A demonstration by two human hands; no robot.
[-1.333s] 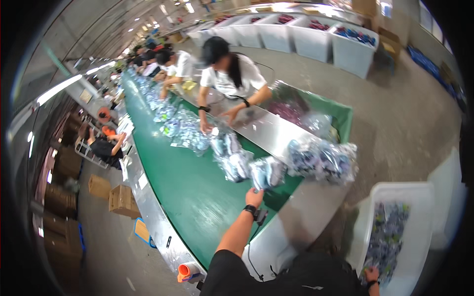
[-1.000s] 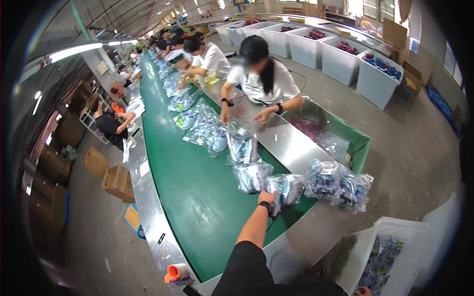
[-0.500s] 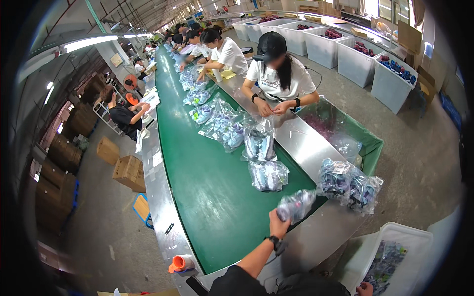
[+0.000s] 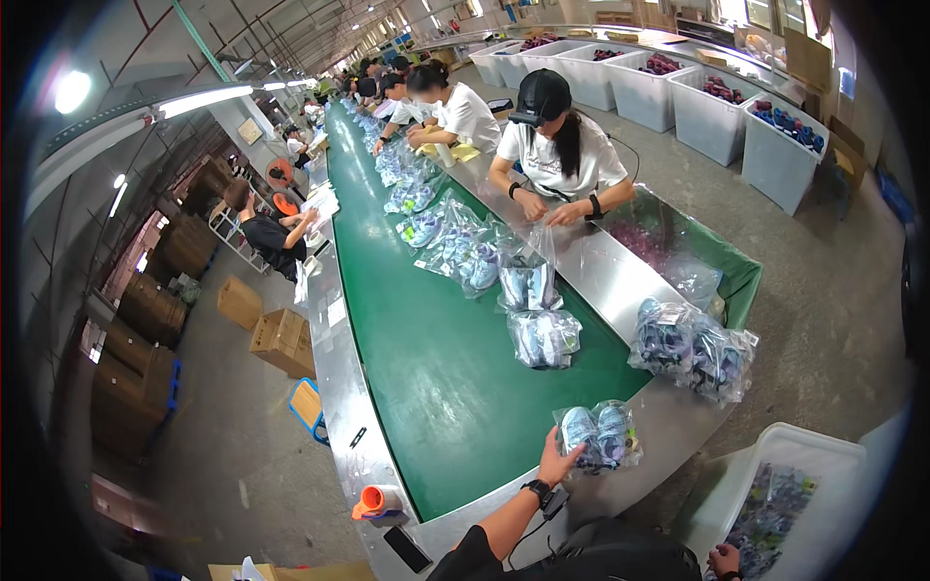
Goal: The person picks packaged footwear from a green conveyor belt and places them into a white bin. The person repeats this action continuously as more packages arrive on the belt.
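My left hand [image 4: 555,461], with a dark band on its wrist, grips a clear bag of light blue shoes [image 4: 596,436] by its left side. The bag is held over the metal border at the near right corner of the green belt. Only a small part of my right hand [image 4: 723,560] shows at the lower edge, beside a white bin [image 4: 812,444] with bagged shoes in it. Its fingers look bent, but it is too small and cut off to tell what they do. More bagged shoes [image 4: 690,351] lie on the metal border at the right.
A green conveyor belt [image 4: 455,387] runs away from me, with several bagged pairs [image 4: 542,339] along its right side. Across the metal edge, a person in a black cap [image 4: 557,145] handles a bag. An orange-topped cup [image 4: 378,501] and a phone [image 4: 407,548] stand near left.
The bag in my left hand has turned and moved slightly down and right; its two shoes now show clearly from above. The view has shifted. The capped person's hands have moved a little.
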